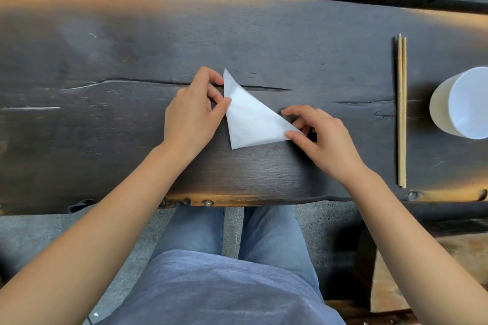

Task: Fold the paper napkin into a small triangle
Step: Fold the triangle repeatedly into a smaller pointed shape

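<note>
A white paper napkin (248, 116) lies folded into a triangle on the dark wooden table (105, 60), its long edge running from top left to lower right. My left hand (192, 113) pinches the napkin's left edge between thumb and fingers near the upper corner. My right hand (319, 137) pinches the napkin's right corner with thumb and fingers, the index finger stretched along the long edge.
A pair of wooden chopsticks (401, 111) lies upright in the view to the right of my right hand. A white paper cup (459, 103) lies on its side at the right edge. The table's front edge (237, 200) runs just above my knees.
</note>
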